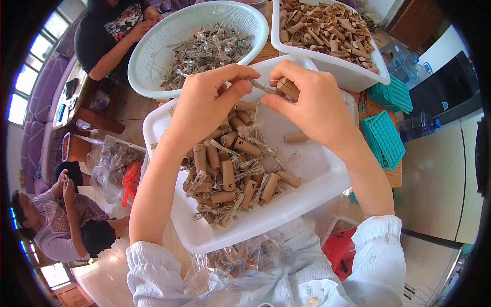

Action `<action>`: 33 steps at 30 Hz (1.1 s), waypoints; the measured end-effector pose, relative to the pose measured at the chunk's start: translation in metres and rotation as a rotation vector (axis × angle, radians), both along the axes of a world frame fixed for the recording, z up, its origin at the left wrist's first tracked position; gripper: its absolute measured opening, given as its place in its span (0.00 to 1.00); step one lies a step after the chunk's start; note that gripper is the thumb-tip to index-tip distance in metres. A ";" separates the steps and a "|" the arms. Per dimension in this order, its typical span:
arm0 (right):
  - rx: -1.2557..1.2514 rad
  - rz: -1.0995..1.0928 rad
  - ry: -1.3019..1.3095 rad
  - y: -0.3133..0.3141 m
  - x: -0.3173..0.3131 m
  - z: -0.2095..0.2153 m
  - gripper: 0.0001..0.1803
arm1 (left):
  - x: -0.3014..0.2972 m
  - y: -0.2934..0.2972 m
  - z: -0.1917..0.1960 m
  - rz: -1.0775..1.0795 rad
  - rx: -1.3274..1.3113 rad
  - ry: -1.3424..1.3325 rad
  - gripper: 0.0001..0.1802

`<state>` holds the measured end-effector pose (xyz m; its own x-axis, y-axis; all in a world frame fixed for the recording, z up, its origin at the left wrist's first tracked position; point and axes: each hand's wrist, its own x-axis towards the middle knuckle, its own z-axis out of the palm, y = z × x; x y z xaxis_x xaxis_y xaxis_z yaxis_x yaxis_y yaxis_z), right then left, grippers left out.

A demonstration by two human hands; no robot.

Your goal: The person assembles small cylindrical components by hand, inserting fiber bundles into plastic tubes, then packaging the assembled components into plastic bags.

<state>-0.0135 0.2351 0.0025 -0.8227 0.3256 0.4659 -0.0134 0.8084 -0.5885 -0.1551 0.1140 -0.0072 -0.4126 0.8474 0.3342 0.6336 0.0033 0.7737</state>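
Observation:
Above a white plastic tray [319, 179], my right hand [319, 100] grips a brown cork-shaped stopper [288, 89] between thumb and fingers. A strand of thin, clear-looking wire [262, 86] runs from it across to my left hand [215, 97], whose thumb and forefinger are pinched on it. Below my hands, a pile of similar brown stoppers [228, 175] lies in the tray, many with coiled wire bundles attached. One loose stopper [296, 137] lies apart, under my right wrist. My forearms hide parts of the tray's sides.
Behind the tray stand a pale green basket [138, 64] of wire bundles and a white bin [335, 69] of brown pieces. Teal perforated trays [382, 139] lie at the right. Clear plastic bags [110, 156] sit at the left. Two other people [66, 220] sit on the left side.

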 end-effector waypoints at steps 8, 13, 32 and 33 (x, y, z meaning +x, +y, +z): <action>-0.188 0.038 0.126 -0.002 0.000 0.006 0.08 | 0.004 -0.001 0.008 0.085 -0.102 -0.115 0.10; -0.155 0.084 0.093 -0.002 -0.001 0.004 0.07 | 0.003 -0.002 0.007 0.006 -0.074 -0.351 0.12; -0.066 0.001 0.235 -0.005 -0.006 -0.004 0.12 | 0.006 -0.005 0.013 -0.081 -0.045 -0.603 0.17; -0.047 0.008 0.244 -0.005 -0.005 -0.004 0.13 | 0.005 -0.004 0.012 -0.103 -0.043 -0.619 0.19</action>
